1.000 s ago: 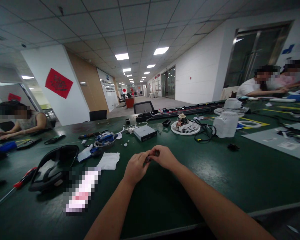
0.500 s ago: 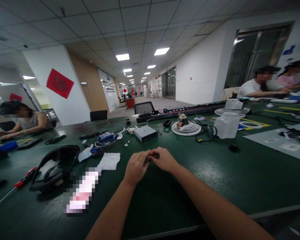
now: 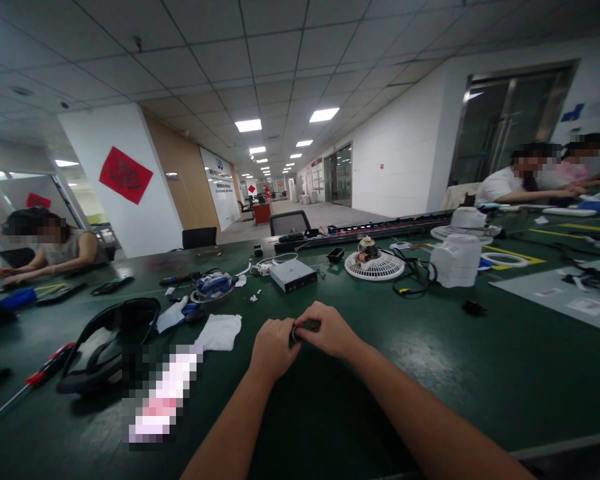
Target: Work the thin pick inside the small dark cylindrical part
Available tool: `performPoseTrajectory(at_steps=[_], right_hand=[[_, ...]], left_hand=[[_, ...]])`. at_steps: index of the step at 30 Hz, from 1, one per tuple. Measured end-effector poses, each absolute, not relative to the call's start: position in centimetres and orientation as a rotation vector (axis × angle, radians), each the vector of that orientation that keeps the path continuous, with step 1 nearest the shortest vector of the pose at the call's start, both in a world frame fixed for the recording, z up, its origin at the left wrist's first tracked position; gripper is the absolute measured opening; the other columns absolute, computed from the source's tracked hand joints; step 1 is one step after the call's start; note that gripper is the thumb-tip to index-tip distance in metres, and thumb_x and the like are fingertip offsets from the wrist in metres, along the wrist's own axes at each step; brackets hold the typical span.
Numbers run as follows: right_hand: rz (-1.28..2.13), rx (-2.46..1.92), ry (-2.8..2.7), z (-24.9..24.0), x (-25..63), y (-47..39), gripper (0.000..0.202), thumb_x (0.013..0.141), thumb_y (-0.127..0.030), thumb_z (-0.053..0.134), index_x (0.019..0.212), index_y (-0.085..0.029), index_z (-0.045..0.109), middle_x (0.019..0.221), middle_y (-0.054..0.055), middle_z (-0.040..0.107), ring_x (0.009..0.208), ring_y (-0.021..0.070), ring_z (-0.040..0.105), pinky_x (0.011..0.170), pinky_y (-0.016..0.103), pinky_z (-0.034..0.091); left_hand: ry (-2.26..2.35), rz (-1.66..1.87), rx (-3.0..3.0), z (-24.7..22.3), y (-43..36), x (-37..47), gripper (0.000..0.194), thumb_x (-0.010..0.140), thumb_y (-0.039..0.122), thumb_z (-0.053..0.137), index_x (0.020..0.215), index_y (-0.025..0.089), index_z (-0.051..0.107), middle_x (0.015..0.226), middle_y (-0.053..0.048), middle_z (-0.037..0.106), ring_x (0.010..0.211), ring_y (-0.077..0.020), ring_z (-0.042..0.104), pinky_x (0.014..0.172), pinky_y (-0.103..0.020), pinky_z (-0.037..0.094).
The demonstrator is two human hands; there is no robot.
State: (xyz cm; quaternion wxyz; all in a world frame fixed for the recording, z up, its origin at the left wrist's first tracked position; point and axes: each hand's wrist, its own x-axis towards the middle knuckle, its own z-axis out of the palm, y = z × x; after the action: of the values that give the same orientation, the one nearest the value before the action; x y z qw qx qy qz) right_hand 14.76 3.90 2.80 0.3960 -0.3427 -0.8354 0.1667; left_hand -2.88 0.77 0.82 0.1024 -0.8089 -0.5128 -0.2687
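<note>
My left hand [image 3: 274, 348] is closed around a small round dark part with a silvery rim [image 3: 295, 334], held just above the green table. My right hand [image 3: 333, 331] meets it from the other side, thumb and forefinger pinched at that part's edge. Fingers hide most of the part, so its exact kind does not show. Beyond the hands lies a grey box-shaped disc drive [image 3: 293, 275]. A crumpled white cloth [image 3: 220, 332] is left of my left hand.
A white fan grille with a motor [image 3: 375, 264], a white plastic housing [image 3: 456, 261] and black cables [image 3: 414, 283] lie at the right. A black headset-like frame [image 3: 111, 343] and a red-handled screwdriver [image 3: 45, 369] lie left. Other people sit at both far sides.
My right fingers have loosened and shifted slightly, and more of the round part's rim shows between the hands. The whole view has moved a little, with the table's things sitting lower.
</note>
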Motion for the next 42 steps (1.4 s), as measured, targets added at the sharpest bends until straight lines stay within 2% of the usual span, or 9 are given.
performPoseTrajectory(at_steps=[4, 11, 16, 20, 22, 25, 30, 35, 42], right_hand=[[0.454, -0.969, -2.078, 2.4, 14.7, 4.1, 0.010, 0.072, -0.018, 0.076, 0.082, -0.019, 0.073, 0.075, 0.001, 0.064, 0.069, 0.0152, 0.059, 0.064, 0.026, 0.044], [0.433, -1.081, -2.008, 2.4, 14.7, 4.2, 0.008, 0.070, -0.021, 0.076, 0.071, -0.019, 0.068, 0.067, -0.001, 0.056, 0.062, 0.0142, 0.052, 0.057, 0.025, 0.036], [0.407, -1.028, -1.910, 2.4, 14.6, 4.3, 0.012, 0.073, -0.016, 0.069, 0.084, -0.020, 0.067, 0.073, 0.000, 0.059, 0.073, 0.0179, 0.055, 0.067, 0.029, 0.042], [0.418, -0.968, -1.753, 2.6, 14.8, 4.7, 0.020, 0.089, -0.019, 0.050, 0.100, -0.018, 0.067, 0.093, 0.007, 0.064, 0.091, 0.0217, 0.058, 0.086, 0.036, 0.045], [0.447, -0.948, -1.668, 2.7, 15.1, 4.8, 0.027, 0.095, -0.026, 0.045, 0.106, -0.018, 0.068, 0.098, 0.009, 0.063, 0.092, 0.0221, 0.059, 0.084, 0.036, 0.046], [0.518, -0.906, -1.559, 2.8, 15.3, 5.1, 0.033, 0.095, -0.040, 0.049, 0.110, -0.019, 0.069, 0.100, 0.008, 0.060, 0.087, 0.0210, 0.061, 0.077, 0.033, 0.049], [0.666, -0.827, -1.398, 2.3, 15.0, 5.7, 0.039, 0.094, -0.053, 0.048, 0.099, -0.019, 0.066, 0.070, 0.001, 0.057, 0.062, 0.0171, 0.057, 0.058, 0.029, 0.047], [0.721, -0.775, -1.314, 1.9, 14.7, 5.8, 0.035, 0.094, -0.055, 0.048, 0.089, -0.022, 0.055, 0.069, 0.001, 0.060, 0.061, 0.0163, 0.058, 0.057, 0.027, 0.047], [0.730, -0.762, -1.394, 1.8, 14.6, 5.4, 0.031, 0.093, -0.053, 0.052, 0.090, -0.022, 0.057, 0.073, 0.002, 0.065, 0.066, 0.0182, 0.061, 0.063, 0.029, 0.050]], left_hand=[[-1.574, -0.747, -2.396, 0.8, 0.7, -3.0, 0.011, 0.082, 0.018, 0.061, 0.092, 0.020, 0.063, 0.086, -0.005, 0.069, 0.080, -0.0233, 0.062, 0.075, -0.035, 0.046], [-1.584, -0.821, -2.434, 1.0, 0.3, -2.9, 0.042, 0.084, 0.027, 0.063, 0.125, 0.019, 0.053, 0.111, -0.008, 0.068, 0.093, -0.0231, 0.065, 0.083, -0.035, 0.049], [-1.559, -0.839, -2.434, 1.1, 0.5, -2.6, 0.029, 0.089, 0.023, 0.058, 0.118, 0.020, 0.058, 0.110, -0.008, 0.068, 0.096, -0.0245, 0.064, 0.085, -0.038, 0.048], [-1.621, -0.884, -2.349, 1.1, 0.7, -2.6, 0.024, 0.091, 0.030, 0.059, 0.112, 0.019, 0.059, 0.106, -0.008, 0.069, 0.092, -0.0259, 0.064, 0.082, -0.039, 0.048], [-1.656, -0.906, -2.311, 1.0, 0.8, -2.7, 0.024, 0.091, 0.033, 0.060, 0.111, 0.019, 0.059, 0.106, -0.007, 0.069, 0.091, -0.0255, 0.064, 0.081, -0.039, 0.048], [-1.711, -0.929, -2.271, 0.8, 1.0, -2.9, 0.025, 0.091, 0.034, 0.060, 0.111, 0.019, 0.059, 0.105, -0.007, 0.070, 0.089, -0.0249, 0.065, 0.080, -0.038, 0.049], [-1.782, -0.954, -2.239, 0.6, 1.2, -3.1, 0.030, 0.092, 0.036, 0.059, 0.117, 0.019, 0.058, 0.110, -0.009, 0.070, 0.093, -0.0262, 0.066, 0.081, -0.039, 0.050], [-1.804, -0.976, -2.244, 0.7, 1.1, -3.0, 0.036, 0.094, 0.037, 0.056, 0.125, 0.020, 0.055, 0.117, -0.010, 0.069, 0.099, -0.0258, 0.067, 0.085, -0.038, 0.050], [-1.802, -0.981, -2.260, 0.9, 0.9, -2.9, 0.033, 0.095, 0.039, 0.055, 0.123, 0.022, 0.057, 0.114, -0.009, 0.070, 0.095, -0.0252, 0.068, 0.082, -0.037, 0.051]])
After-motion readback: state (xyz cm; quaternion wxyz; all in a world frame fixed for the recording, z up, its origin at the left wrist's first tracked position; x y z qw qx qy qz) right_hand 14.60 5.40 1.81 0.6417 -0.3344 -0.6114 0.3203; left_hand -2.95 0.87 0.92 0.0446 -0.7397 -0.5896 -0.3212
